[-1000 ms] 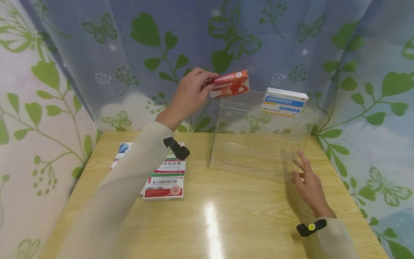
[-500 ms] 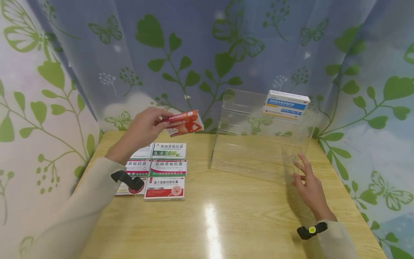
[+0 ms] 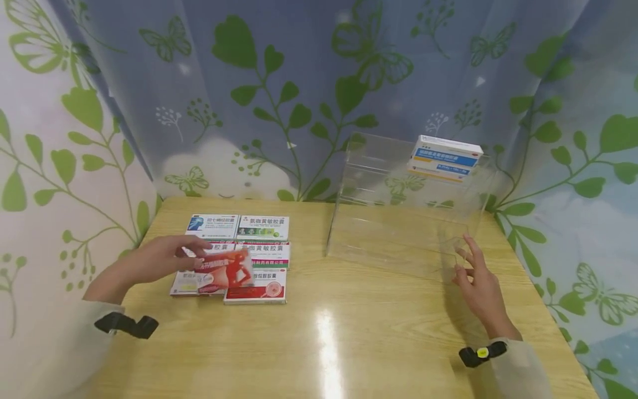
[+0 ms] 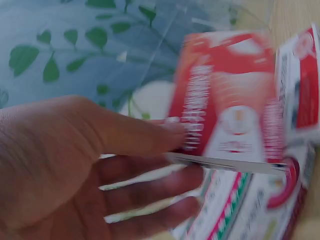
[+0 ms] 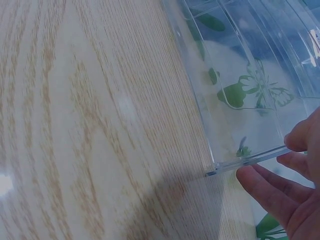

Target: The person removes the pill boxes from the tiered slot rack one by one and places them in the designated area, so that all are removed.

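My left hand (image 3: 161, 259) pinches a red-and-orange medicine box (image 3: 226, 270) by its left end, thumb on the printed face in the left wrist view. In the head view this box overlaps the lower rows of flat medicine boxes (image 3: 263, 254) at the table's left. With thumb and fingers on either side, my right hand (image 3: 480, 291) holds the side edge of a clear acrylic display rack (image 5: 242, 161). The stepped rack slopes up toward the curtain. On its top tier, at the right, leans a white medicine box with blue and orange bands (image 3: 445, 159).
The flat boxes lie in two columns on the wooden table (image 3: 279, 343). A patterned curtain (image 3: 279, 83) hangs close behind the table and along both sides. The rack's transparent walls are hard to see against it.
My left hand has carried the red-and-orange box from above the rack's upper left corner down and left to the flat boxes. The right hand keeps its hold on the rack's edge.
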Action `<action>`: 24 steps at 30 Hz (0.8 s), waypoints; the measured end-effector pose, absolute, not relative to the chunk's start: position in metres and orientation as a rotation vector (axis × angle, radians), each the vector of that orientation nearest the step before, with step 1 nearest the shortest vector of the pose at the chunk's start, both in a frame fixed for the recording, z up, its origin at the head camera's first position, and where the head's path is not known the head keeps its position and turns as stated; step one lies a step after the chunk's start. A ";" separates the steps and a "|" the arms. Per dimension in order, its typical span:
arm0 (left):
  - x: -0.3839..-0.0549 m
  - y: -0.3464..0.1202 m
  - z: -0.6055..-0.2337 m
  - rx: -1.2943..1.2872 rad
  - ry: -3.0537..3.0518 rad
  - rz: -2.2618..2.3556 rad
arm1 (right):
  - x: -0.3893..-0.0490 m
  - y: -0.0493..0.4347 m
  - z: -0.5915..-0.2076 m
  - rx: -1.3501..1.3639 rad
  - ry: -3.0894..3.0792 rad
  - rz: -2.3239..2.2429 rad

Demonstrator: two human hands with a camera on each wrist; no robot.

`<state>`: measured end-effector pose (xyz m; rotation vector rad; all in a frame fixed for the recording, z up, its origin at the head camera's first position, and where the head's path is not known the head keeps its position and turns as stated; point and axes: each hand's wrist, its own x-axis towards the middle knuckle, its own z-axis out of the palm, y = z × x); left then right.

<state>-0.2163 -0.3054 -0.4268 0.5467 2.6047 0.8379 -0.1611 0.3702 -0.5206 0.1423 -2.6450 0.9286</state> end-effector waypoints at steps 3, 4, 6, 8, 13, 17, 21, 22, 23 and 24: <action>-0.208 -0.324 -0.435 0.472 2.452 0.867 | -0.161 0.370 -0.519 0.140 -2.652 0.929; -0.205 -0.330 -0.438 0.456 2.409 0.876 | -0.161 0.369 -0.519 0.137 -2.654 0.930; -0.201 -0.341 -0.442 0.402 2.327 0.896 | -0.161 0.369 -0.518 0.135 -2.656 0.932; -0.199 -0.350 -0.447 0.376 2.274 0.893 | -0.161 0.370 -0.518 0.132 -2.659 0.936; -0.196 -0.360 -0.458 0.347 2.243 0.856 | -0.161 0.371 -0.517 0.107 -2.667 0.928; -0.195 -0.360 -0.465 0.357 2.268 0.847 | -0.162 0.371 -0.517 0.108 -2.667 0.939; -0.195 -0.359 -0.468 0.345 2.278 0.851 | -0.161 0.369 -0.518 0.113 -2.668 0.949; -0.194 -0.359 -0.468 0.342 2.278 0.857 | -0.161 0.369 -0.518 0.114 -2.668 0.949; -0.194 -0.359 -0.468 0.332 2.278 0.863 | -0.161 0.369 -0.518 0.113 -2.669 0.951; -0.193 -0.359 -0.468 0.320 2.279 0.866 | -0.161 0.368 -0.518 0.114 -2.668 0.950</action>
